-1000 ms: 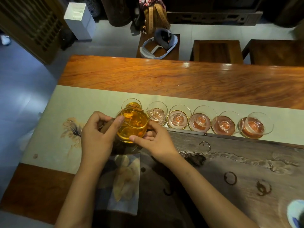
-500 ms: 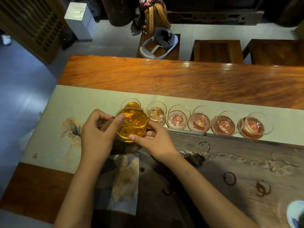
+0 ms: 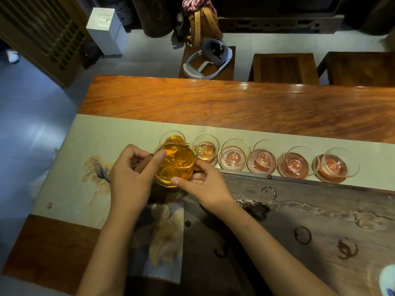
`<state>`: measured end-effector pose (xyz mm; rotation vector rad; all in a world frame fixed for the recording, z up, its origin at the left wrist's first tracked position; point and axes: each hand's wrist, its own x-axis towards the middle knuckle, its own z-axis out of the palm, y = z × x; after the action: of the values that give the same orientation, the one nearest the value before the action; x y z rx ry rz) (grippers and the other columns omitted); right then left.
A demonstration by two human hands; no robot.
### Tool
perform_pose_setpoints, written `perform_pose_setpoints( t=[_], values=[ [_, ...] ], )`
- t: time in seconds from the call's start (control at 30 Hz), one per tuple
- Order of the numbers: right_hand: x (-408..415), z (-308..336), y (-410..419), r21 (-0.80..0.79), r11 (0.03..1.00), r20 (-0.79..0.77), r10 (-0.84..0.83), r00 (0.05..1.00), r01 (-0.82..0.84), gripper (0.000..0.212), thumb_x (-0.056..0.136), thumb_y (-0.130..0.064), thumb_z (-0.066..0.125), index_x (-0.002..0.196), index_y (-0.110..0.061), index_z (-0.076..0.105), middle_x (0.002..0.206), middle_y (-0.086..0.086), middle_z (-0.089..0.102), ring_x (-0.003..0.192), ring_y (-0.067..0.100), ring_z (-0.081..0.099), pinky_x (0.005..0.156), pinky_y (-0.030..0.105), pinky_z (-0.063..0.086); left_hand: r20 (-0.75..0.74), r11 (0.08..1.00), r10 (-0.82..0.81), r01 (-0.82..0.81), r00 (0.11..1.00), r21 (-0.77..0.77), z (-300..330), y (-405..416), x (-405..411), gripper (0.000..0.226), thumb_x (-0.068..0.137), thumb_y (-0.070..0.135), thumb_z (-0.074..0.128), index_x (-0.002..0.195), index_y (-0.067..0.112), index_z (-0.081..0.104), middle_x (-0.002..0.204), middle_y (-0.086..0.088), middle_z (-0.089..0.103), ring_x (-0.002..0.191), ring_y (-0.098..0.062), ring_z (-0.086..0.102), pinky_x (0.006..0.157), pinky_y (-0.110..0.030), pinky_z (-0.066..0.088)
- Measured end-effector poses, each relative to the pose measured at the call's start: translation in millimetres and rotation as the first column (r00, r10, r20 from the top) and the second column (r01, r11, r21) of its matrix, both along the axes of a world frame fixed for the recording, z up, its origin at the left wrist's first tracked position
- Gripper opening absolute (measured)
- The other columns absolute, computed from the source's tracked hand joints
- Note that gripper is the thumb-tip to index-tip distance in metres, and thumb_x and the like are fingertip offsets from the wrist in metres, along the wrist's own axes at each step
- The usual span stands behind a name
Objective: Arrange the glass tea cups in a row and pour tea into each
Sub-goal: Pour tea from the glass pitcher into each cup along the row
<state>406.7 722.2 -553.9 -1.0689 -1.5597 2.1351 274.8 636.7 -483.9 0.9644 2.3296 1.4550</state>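
Right, bottom of frame first: our two forearms come up over the dark carved tea tray [image 3: 310, 210], with a printed cloth [image 3: 162, 240] lying under the left wrist. Left hand [image 3: 130, 178], centre-left, has fingers curled round the wooden side handle of the glass pitcher [image 3: 176, 165], index finger laid along the rim, likely to steady the tilt. Right hand [image 3: 205, 186] sits against the pitcher's lower right wall, thumb and fingers curled on the glass, so it props the weight while the left steers. Pitcher is well filled with amber tea and tipped right, spout over the second cup [image 3: 206, 149], which holds a little tea; we judge that one is being filled now. Just behind the pitcher, the first cup [image 3: 172, 137] at the row's left end looks full. To the right, four more cups [image 3: 235, 155] run toward the right edge on round coasters; whether they hold tea we cannot tell. All six sit in a line on the pale runner [image 3: 106, 133], along the tray's far edge, so drips land near the tray. Beyond that is bare wooden table [image 3: 235, 103], then stools at the top of frame.
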Motion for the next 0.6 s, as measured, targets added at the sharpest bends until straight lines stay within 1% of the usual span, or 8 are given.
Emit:
perform_pose_setpoints(
  t=[0.07, 0.17, 0.2, 0.33, 0.5, 0.6],
  values=[
    [-0.2, -0.4, 0.1, -0.004, 1.0, -0.004, -0.004, 1.0, 0.004, 0.082, 0.06, -0.049, 0.084, 0.133, -0.02, 0.057, 0.113, -0.001, 0.076, 0.096, 0.01, 0.074, 0.088, 0.037, 0.061, 0.001, 1.0, 0.007, -0.007, 1.0, 0.001, 0.1, 0.8, 0.6, 0.03, 0.075, 0.056, 0.064, 0.077, 0.027, 0.056, 0.071, 0.014, 0.061, 0.07, 0.004, 0.059, 0.053, -0.009, 0.047],
    [-0.3, -0.9, -0.4, 0.001, 1.0, 0.009, -0.003, 1.0, 0.003, 0.087, 0.058, -0.052, 0.084, 0.134, -0.021, 0.056, 0.115, -0.001, 0.075, 0.099, 0.011, 0.074, 0.089, 0.038, 0.06, 0.005, 1.0, -0.004, 0.004, 1.0, 0.003, -0.5, 1.1, 0.1, 0.03, 0.077, 0.054, 0.065, 0.078, 0.026, 0.056, 0.072, 0.021, 0.062, 0.07, 0.004, 0.059, 0.053, -0.009, 0.046],
    [-0.1, -1.0, -0.6, 0.002, 1.0, 0.013, -0.001, 1.0, 0.001, 0.088, 0.058, -0.053, 0.084, 0.135, -0.021, 0.056, 0.116, -0.001, 0.074, 0.1, 0.012, 0.073, 0.09, 0.038, 0.06, 0.003, 1.0, -0.005, 0.005, 1.0, 0.003, -0.7, 1.1, 0.0, 0.03, 0.077, 0.054, 0.065, 0.077, 0.026, 0.056, 0.072, 0.021, 0.062, 0.07, 0.004, 0.059, 0.053, -0.009, 0.046],
    [0.6, -1.1, -0.4, 0.006, 1.0, 0.014, -0.001, 1.0, 0.001, 0.086, 0.06, -0.052, 0.084, 0.135, -0.02, 0.055, 0.117, -0.001, 0.074, 0.102, 0.012, 0.073, 0.09, 0.038, 0.06, 0.004, 1.0, 0.011, -0.011, 1.0, 0.004, -1.2, 1.3, 0.3, 0.032, 0.075, 0.056, 0.064, 0.077, 0.025, 0.057, 0.072, 0.011, 0.061, 0.069, 0.004, 0.059, 0.052, -0.008, 0.046],
    [1.4, -0.9, -0.2, 0.004, 1.0, 0.006, -0.007, 1.0, 0.007, 0.078, 0.064, -0.045, 0.086, 0.133, -0.021, 0.057, 0.114, -0.003, 0.075, 0.097, 0.007, 0.074, 0.085, 0.027, 0.06, 0.001, 1.0, 0.01, -0.01, 1.0, -0.003, -1.1, 1.1, -0.1, 0.031, 0.075, 0.055, 0.064, 0.076, 0.026, 0.057, 0.073, 0.007, 0.061, 0.068, 0.004, 0.059, 0.052, -0.008, 0.046],
    [1.3, -1.7, -0.1, 0.007, 1.0, 0.006, -0.006, 1.0, 0.006, 0.08, 0.063, -0.047, 0.086, 0.133, -0.021, 0.057, 0.115, -0.003, 0.075, 0.1, 0.01, 0.073, 0.087, 0.031, 0.06, -0.002, 1.0, 0.014, -0.014, 1.0, -0.012, -1.6, 1.1, -0.1, 0.032, 0.074, 0.056, 0.065, 0.076, 0.025, 0.057, 0.073, 0.006, 0.062, 0.067, 0.003, 0.059, 0.052, -0.01, 0.047]
  ],
)
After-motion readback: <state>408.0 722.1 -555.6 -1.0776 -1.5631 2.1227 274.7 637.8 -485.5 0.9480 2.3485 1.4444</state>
